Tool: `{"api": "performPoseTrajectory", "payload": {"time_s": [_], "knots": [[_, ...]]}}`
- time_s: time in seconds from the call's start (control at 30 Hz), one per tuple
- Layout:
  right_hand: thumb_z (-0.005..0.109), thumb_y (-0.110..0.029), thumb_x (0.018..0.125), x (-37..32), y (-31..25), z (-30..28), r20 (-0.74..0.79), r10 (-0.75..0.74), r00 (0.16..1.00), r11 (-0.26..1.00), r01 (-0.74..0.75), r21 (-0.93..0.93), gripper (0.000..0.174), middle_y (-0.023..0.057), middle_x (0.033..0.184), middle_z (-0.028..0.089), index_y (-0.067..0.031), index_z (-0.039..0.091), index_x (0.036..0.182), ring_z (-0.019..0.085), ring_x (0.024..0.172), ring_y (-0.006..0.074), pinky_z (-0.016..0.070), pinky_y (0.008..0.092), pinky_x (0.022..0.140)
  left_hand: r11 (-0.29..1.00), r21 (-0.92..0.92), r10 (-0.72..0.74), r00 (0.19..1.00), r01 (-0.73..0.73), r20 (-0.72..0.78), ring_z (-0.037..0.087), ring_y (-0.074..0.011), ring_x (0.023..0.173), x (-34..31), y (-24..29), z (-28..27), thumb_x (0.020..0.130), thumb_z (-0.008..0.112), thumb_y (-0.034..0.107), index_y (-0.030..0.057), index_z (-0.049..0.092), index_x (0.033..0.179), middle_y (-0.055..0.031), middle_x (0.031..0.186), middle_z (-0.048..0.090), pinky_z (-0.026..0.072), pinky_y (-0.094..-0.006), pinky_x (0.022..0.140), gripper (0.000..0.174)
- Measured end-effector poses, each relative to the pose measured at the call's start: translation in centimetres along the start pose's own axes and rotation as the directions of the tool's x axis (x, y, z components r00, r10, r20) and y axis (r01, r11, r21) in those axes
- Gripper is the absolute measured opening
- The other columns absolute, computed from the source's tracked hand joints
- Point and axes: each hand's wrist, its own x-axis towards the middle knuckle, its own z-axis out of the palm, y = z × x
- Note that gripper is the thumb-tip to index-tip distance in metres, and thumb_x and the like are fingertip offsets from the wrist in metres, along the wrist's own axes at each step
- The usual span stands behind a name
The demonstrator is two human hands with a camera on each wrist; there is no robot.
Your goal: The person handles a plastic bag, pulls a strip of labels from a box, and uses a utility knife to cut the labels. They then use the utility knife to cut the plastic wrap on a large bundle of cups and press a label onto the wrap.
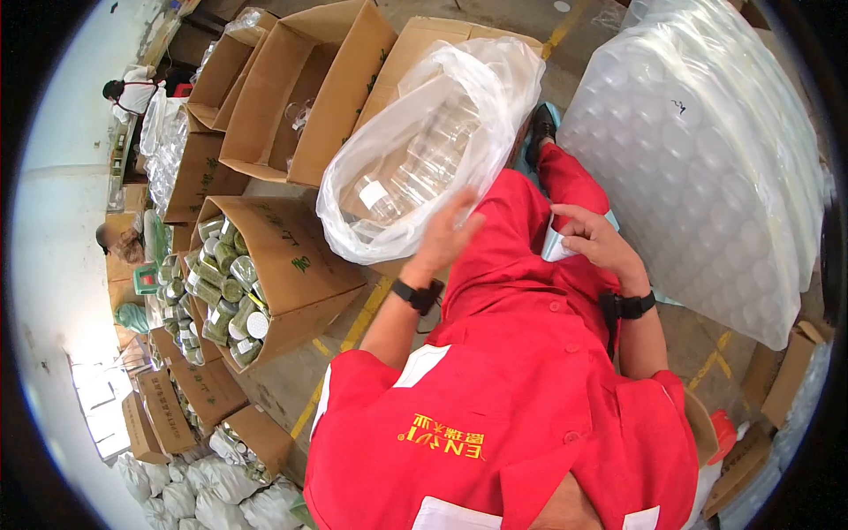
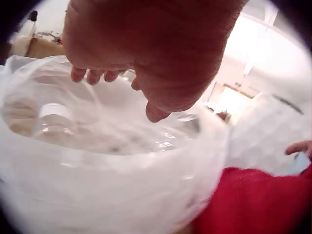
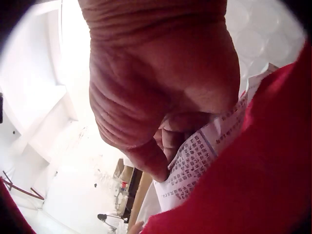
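My left hand [image 1: 449,231] hovers at the near rim of a large translucent plastic bag [image 1: 340,234], its fingers loosely bent and holding nothing. Inside the bag lie several clear plastic jars [image 1: 433,159]. One labelled jar [image 1: 382,201] bears a white label and also shows in the left wrist view, as a jar [image 2: 53,119] on the left. Against the red trousers, my right hand [image 1: 602,240] pinches a printed paper sheet [image 3: 187,168] between thumb and fingers. Small rows of printed characters cover the paper, and the red cloth hides its lower part.
Left of the bag stands a cardboard box [image 1: 305,274] full of jars with green contents [image 1: 228,287]. Behind it are open boxes [image 1: 291,88]. A tall stack of bubbled plastic sheeting [image 1: 689,168] rises at the right. Two other people [image 1: 137,93] are at the far left.
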Motion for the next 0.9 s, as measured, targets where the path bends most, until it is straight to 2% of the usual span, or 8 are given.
{"api": "performPoseTrajectory", "payload": {"time_s": [0.1,0.27,0.53,0.63,0.7,0.8,0.87,0.9], "knots": [[0.065,0.000,0.093,1.1,-1.8,0.3,0.083,-0.145,0.986,0.977,0.156,-0.143,0.064,0.0041,0.096,0.069,-0.0053,0.045,0.153,0.063,0.087,0.0108,0.0521,0.0284,0.078,0.925,-0.345,0.232,0.957,-0.161,0.173,0.056,-0.0271,0.133,0.8,5.4,4.5,0.101,0.064,0.015,0.0064,0.031,0.160,-0.0172,0.144,0.060,0.0417,-0.0401,0.113,0.068],[0.066,-0.001,0.092,-0.4,-2.2,-0.9,-0.039,-0.128,0.991,0.991,0.126,-0.047,0.066,0.0044,0.096,0.070,-0.0069,0.044,0.154,0.063,0.088,0.0114,0.0522,0.0286,0.079,0.785,-0.618,0.207,0.921,0.044,0.329,0.065,-0.0161,0.105,3.5,7.2,7.3,0.098,0.067,0.004,0.0053,0.022,0.163,-0.0104,0.114,0.069,0.0527,-0.0321,0.094,0.078],[0.069,-0.002,0.091,-3.2,-0.5,-2.0,-0.077,-0.126,0.989,0.989,0.120,-0.082,0.068,0.0055,0.098,0.071,-0.0078,0.045,0.154,0.065,0.092,0.0125,0.0527,0.0297,0.084,0.842,-0.536,0.129,0.939,0.067,0.320,0.065,-0.0113,0.091,5.8,7.0,4.0,0.097,0.067,-0.001,0.0061,0.041,0.156,-0.0032,0.098,0.069,0.0540,-0.0307,0.084,0.065],[0.068,-0.002,0.092,-3.6,-0.4,-1.6,-0.128,-0.051,0.990,0.998,0.055,0.028,0.067,0.0058,0.099,0.071,-0.0079,0.045,0.154,0.065,0.092,0.0130,0.0545,0.0302,0.083,0.972,-0.130,0.211,0.969,-0.194,0.126,0.068,-0.0156,0.095,6.0,6.4,4.7,0.095,0.070,0.001,0.0027,0.047,0.150,-0.0079,0.104,0.072,0.0548,-0.0346,0.088,0.060],[0.067,-0.002,0.093,-3.3,-0.3,-1.4,-0.137,-0.075,0.988,0.997,0.077,0.013,0.066,0.0060,0.099,0.071,-0.0079,0.045,0.154,0.066,0.092,0.0131,0.0553,0.0305,0.083,0.813,0.350,0.519,0.851,-0.465,-0.076,0.070,-0.0203,0.102,4.9,7.4,6.3,0.094,0.072,0.004,-0.0009,0.051,0.145,-0.0130,0.109,0.073,0.0557,-0.0387,0.092,0.055],[0.066,-0.001,0.094,-2.5,-0.4,-0.9,-0.122,-0.094,0.988,0.995,0.098,0.029,0.065,0.0061,0.099,0.071,-0.0078,0.044,0.155,0.066,0.092,0.0132,0.0560,0.0310,0.083,0.862,0.221,0.469,0.883,-0.457,-0.005,0.072,-0.0242,0.106,3.0,9.0,8.7,0.095,0.071,0.008,-0.0025,0.051,0.143,-0.0190,0.113,0.074,0.0568,-0.0386,0.093,0.053],[0.066,-0.002,0.094,-2.0,-0.3,-0.4,-0.100,-0.085,0.991,0.994,0.092,0.065,0.065,0.0061,0.099,0.071,-0.0078,0.044,0.155,0.066,0.092,0.0132,0.0559,0.0312,0.083,0.968,-0.219,0.161,0.971,-0.121,0.174,0.072,-0.0227,0.105,2.1,10.0,9.6,0.099,0.069,0.011,-0.0041,0.051,0.142,-0.0202,0.113,0.074,0.0576,-0.0355,0.091,0.049],[0.066,-0.002,0.094,-1.9,-0.2,-0.2,-0.086,-0.110,0.990,0.992,0.115,0.060,0.065,0.0060,0.099,0.071,-0.0078,0.044,0.155,0.066,0.091,0.0131,0.0555,0.0310,0.083,0.968,-0.220,0.157,0.973,-0.118,0.171,0.072,-0.0227,0.105,2.1,9.9,9.7,0.099,0.069,0.011,-0.0041,0.051,0.142,-0.0202,0.113,0.074,0.0576,-0.0355,0.091,0.049]]}}
